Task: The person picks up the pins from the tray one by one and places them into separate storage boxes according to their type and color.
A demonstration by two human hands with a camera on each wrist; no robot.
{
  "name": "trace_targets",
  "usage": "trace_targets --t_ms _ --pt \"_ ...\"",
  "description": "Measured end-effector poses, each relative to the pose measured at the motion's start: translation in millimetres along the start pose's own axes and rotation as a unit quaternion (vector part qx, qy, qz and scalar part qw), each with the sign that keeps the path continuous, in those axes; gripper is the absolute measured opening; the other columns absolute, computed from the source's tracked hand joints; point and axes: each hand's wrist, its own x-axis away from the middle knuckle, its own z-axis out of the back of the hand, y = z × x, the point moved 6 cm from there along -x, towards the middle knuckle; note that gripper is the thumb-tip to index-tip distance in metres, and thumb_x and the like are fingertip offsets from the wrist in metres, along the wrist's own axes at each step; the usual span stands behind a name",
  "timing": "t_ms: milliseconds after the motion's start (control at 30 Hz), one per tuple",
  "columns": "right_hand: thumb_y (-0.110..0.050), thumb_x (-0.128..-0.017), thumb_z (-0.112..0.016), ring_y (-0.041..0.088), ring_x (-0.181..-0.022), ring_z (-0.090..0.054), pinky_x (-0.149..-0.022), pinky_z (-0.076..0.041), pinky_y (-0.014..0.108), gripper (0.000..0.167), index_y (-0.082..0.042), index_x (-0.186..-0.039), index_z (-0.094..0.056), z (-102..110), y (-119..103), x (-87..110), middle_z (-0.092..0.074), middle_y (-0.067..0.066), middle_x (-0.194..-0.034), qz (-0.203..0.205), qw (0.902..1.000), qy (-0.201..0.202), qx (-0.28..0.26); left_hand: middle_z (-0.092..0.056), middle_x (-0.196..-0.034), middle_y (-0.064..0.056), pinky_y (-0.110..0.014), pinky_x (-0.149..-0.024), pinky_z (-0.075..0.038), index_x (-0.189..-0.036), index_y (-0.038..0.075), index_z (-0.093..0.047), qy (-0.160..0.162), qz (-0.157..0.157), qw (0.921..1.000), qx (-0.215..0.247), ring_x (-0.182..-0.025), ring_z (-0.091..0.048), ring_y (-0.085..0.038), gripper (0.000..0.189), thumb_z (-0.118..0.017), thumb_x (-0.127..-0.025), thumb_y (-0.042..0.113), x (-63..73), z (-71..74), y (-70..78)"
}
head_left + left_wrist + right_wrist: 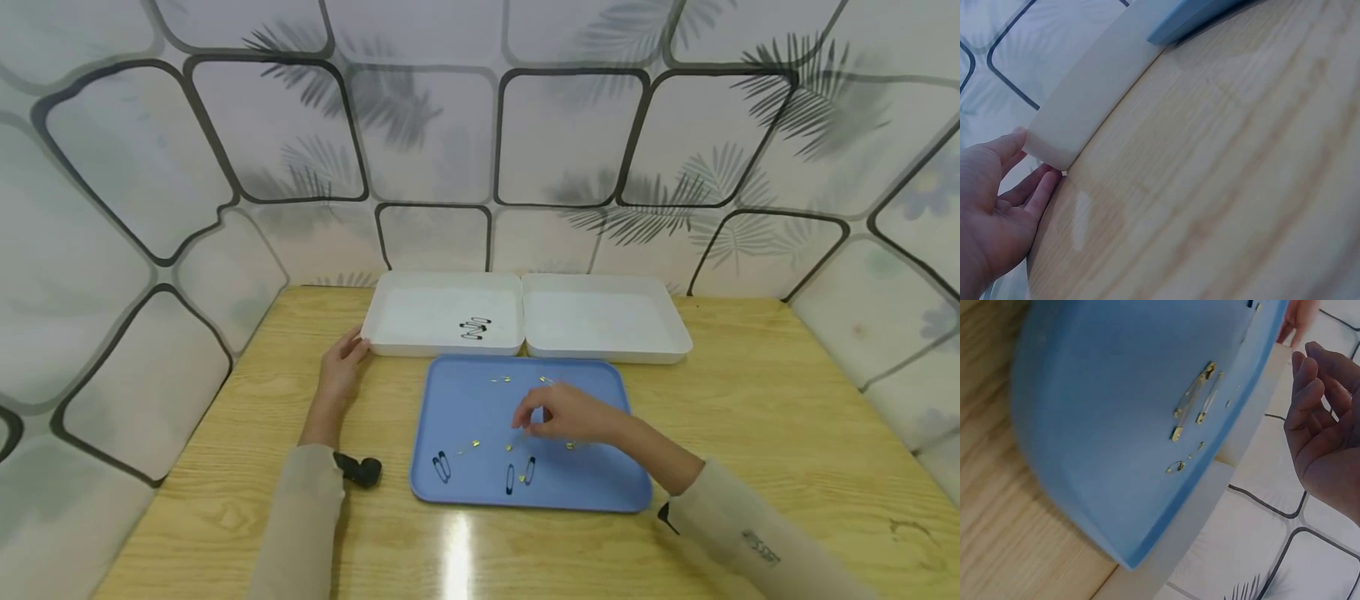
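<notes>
My left hand [343, 360] holds the near left corner of the left white tray [408, 317]; in the left wrist view its fingers [1046, 187] meet the tray's corner at the tabletop. Several black safety pins [472, 337] lie in that tray. Over the blue tray [465, 408] hovers my right hand [573, 414], fingers loosely bent, with nothing seen between them. Below it are scattered gold safety pins [476, 443], some larger ones [1194, 394] showing in the right wrist view. Black safety pins [510, 478] lie along the blue tray's near side.
A second white tray [607, 321] stands beside the first, at the right, both near the patterned wall covering [431, 237]. The blue tray lies right in front of them on the wooden table [262, 392]. A black strap piece [362, 472] sticks out from the left sleeve.
</notes>
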Motion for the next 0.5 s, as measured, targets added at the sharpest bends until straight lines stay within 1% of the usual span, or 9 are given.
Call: trace_targets --t_ms 200,400,467,500 --pt "-0.006 -0.082 -0.067 0.008 -0.072 -0.053 -0.061 -0.047 0.023 0.015 -0.015 -0.093 -0.068 -11 5 1.3 -0.06 -0.01 -0.089 -0.005 0.9995 -0.024 0.02 -0.042 -0.134 -0.02 -0.029 -0.097 -0.037 -0.139 0.007 -0.04 0.003 -0.005 0.9999 -0.013 -0.118 -0.044 -0.029 0.047 -0.052 -0.095 0.018 0.6 0.6 2.4" --pt "-0.007 -0.077 -0.071 0.005 -0.072 -0.052 -0.062 -0.045 0.021 0.015 -0.015 -0.09 -0.069 -24 3 3.1 -0.059 -0.011 -0.087 0.018 0.9967 -0.04 0.067 -0.041 -0.134 -0.02 -0.03 -0.097 -0.037 -0.139 0.006 -0.04 0.003 -0.003 0.9999 -0.014 -0.118 -0.044 -0.03 0.047 -0.052 -0.095 0.018 0.4 0.3 3.1" --pt "-0.009 -0.076 -0.072 0.005 -0.073 -0.052 -0.064 -0.045 0.021 0.014 -0.016 -0.088 -0.069 -28 2 2.8 -0.058 -0.012 -0.085 0.022 0.9948 -0.048 0.087 -0.041 -0.134 -0.02 -0.029 -0.097 -0.037 -0.139 0.006 -0.04 0.003 -0.003 0.9999 -0.01 -0.118 -0.044 -0.03 0.047 -0.052 -0.095 0.018 0.6 0.6 2.5" --pt "-0.009 -0.076 -0.072 0.005 -0.073 -0.052 -0.065 -0.045 0.021 0.014 -0.016 -0.088 -0.069 -30 3 2.4 -0.057 -0.013 -0.085 0.016 0.9938 -0.053 0.097 -0.041 -0.134 -0.02 -0.029 -0.097 -0.037 -0.139 0.006 -0.04 0.003 -0.002 0.9999 -0.01 -0.118 -0.044 -0.029 0.047 -0.052 -0.095 0.018 0.7 0.7 2.3"
